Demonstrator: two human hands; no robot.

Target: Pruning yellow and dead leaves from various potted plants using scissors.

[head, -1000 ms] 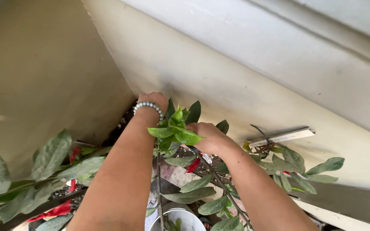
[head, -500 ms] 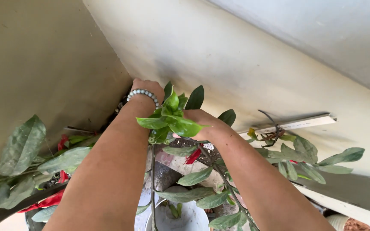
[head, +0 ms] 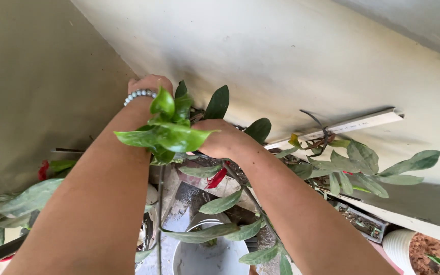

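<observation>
Both hands reaching into wall corner behind plant. Left hand (head: 148, 84) curling past leafy shoot (head: 171, 130), fingers hidden, grip unclear. Right hand (head: 220, 137) closing, apparently on stem just beneath; leaves screening fingertips.

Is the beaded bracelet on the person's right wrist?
No, the pale round-beaded bracelet circles the wrist of the left hand, while the right hand has a bare wrist.

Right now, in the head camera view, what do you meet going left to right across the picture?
Dusty grey-green leaves → left hand with bead bracelet → bright green leaf cluster → right hand → white strip on the wall → white pot of brown soil.
</observation>
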